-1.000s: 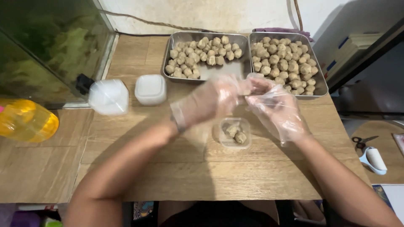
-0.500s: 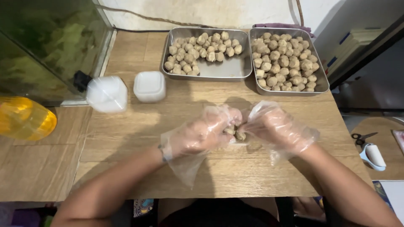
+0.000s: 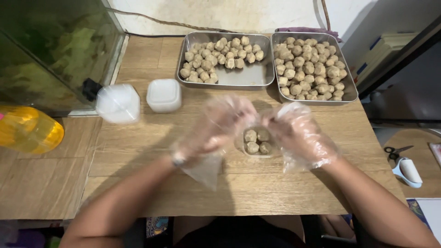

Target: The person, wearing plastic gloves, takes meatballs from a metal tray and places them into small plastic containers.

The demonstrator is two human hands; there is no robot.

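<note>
Between gloved hands, small clear tub [image 3: 257,142]

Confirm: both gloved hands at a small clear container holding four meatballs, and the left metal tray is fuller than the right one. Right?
Not quite. The head view shows the right tray packed full, while the left tray is half bare. The rest holds: left hand and right hand sit at the small container with four meatballs.
</note>
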